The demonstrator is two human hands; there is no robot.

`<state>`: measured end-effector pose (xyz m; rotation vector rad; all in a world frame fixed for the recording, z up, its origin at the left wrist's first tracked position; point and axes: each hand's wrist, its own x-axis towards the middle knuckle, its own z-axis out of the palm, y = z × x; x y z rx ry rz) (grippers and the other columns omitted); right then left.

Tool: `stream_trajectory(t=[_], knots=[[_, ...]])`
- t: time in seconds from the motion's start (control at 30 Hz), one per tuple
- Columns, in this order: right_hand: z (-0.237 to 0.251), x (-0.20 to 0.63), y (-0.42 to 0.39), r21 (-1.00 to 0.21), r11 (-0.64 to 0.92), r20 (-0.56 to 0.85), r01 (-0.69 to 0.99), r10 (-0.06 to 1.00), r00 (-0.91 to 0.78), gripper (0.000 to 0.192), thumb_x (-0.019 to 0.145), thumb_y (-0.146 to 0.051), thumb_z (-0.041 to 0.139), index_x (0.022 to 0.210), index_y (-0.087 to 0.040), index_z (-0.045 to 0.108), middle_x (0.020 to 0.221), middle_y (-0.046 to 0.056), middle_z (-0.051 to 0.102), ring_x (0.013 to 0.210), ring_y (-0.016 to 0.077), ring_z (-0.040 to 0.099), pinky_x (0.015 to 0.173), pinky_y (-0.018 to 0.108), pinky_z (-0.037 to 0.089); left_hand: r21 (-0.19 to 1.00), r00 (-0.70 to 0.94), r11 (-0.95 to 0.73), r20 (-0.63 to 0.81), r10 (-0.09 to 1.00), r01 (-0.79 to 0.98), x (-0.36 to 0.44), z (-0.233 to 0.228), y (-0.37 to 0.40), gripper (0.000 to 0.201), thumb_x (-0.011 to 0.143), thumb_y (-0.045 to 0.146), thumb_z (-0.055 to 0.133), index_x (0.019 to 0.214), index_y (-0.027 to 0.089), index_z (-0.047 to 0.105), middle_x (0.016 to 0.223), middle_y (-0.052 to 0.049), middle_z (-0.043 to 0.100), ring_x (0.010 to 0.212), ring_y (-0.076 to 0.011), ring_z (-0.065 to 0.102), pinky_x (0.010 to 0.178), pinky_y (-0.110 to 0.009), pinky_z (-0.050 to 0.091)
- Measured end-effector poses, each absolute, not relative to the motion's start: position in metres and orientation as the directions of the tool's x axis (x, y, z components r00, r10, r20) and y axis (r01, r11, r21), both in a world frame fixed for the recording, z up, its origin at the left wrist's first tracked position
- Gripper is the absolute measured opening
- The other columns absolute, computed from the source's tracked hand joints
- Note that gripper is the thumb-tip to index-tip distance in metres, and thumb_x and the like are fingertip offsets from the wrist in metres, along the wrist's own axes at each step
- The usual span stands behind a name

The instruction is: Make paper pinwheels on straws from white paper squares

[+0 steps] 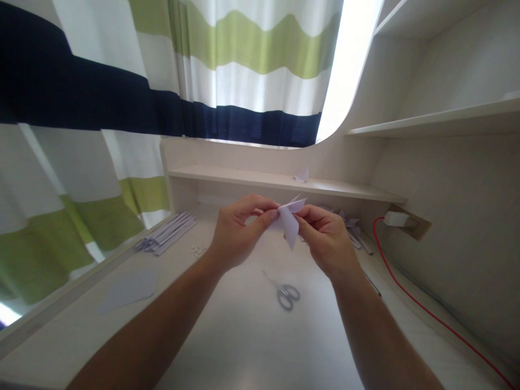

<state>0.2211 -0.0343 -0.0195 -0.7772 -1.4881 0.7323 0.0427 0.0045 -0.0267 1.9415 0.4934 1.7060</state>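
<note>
A folded white paper pinwheel [289, 219] with pointed blades is held up above the desk, between both hands. My left hand [244, 227] pinches its left side between thumb and forefinger. On the other side my right hand [323, 230] has its fingertips closed on the paper's right edge. Below the hands, a pair of scissors [286, 296] with grey handles lies on the desk, blades pointing away to the left. The fingers partly cover the paper's middle.
Rolled paper sticks [173, 233] lie bundled at the left, near a flat white sheet [130, 290]. More folded paper and sticks [353, 227] are behind my right hand. A small folded paper [303, 175] stands on the back shelf [244, 176]. A red cable [414, 300] runs from a white charger [396, 219].
</note>
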Motion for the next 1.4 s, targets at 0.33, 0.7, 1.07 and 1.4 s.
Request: stream_trajectory(t=[0.33,0.7,1.07,1.4], knots=[[-0.025,0.225,-0.03,-0.789,0.607,0.605,0.094,0.794,-0.052,0.019,0.09,-0.033,0.075,0.078,-0.018,0.074,0.071,0.0,0.07,0.065,0.0126,0.061,0.06,0.025,0.045,0.594,0.212,-0.804,0.788,0.578,-0.015,0.04,-0.02,0.001,0.005,0.089,0.023,0.077,0.089,0.02,0.081,0.09,-0.004,0.079,0.085,-0.0164,0.071,0.08,-0.028,0.056],[-0.023,0.224,-0.03,-0.798,0.596,0.593,0.093,0.803,-0.061,0.015,0.092,-0.03,0.072,0.087,-0.017,0.077,0.072,0.0,0.07,0.063,0.0112,0.06,0.06,0.024,0.046,0.567,0.175,-0.824,0.809,0.561,0.019,0.037,-0.023,0.007,0.006,0.09,0.023,0.076,0.093,0.021,0.081,0.092,-0.002,0.079,0.087,-0.016,0.072,0.082,-0.029,0.054],[-0.027,0.229,-0.028,-0.803,0.591,0.588,0.076,0.807,-0.061,0.012,0.093,-0.025,0.07,0.086,-0.019,0.077,0.073,-0.001,0.071,0.065,0.0113,0.062,0.063,0.025,0.046,0.481,0.191,-0.875,0.855,0.482,0.057,0.033,-0.023,0.008,0.006,0.089,0.018,0.075,0.093,0.021,0.079,0.091,-0.001,0.078,0.085,-0.0147,0.071,0.081,-0.029,0.054],[-0.021,0.226,-0.032,-0.822,0.567,0.559,0.043,0.82,-0.125,0.018,0.091,-0.03,0.069,0.084,-0.018,0.08,0.067,0.0,0.069,0.06,0.0109,0.056,0.057,0.025,0.042,0.342,0.236,-0.931,0.901,0.363,0.128,0.03,-0.018,0.003,0.006,0.089,0.014,0.073,0.093,0.019,0.077,0.088,-0.001,0.076,0.08,-0.013,0.069,0.076,-0.027,0.053]])
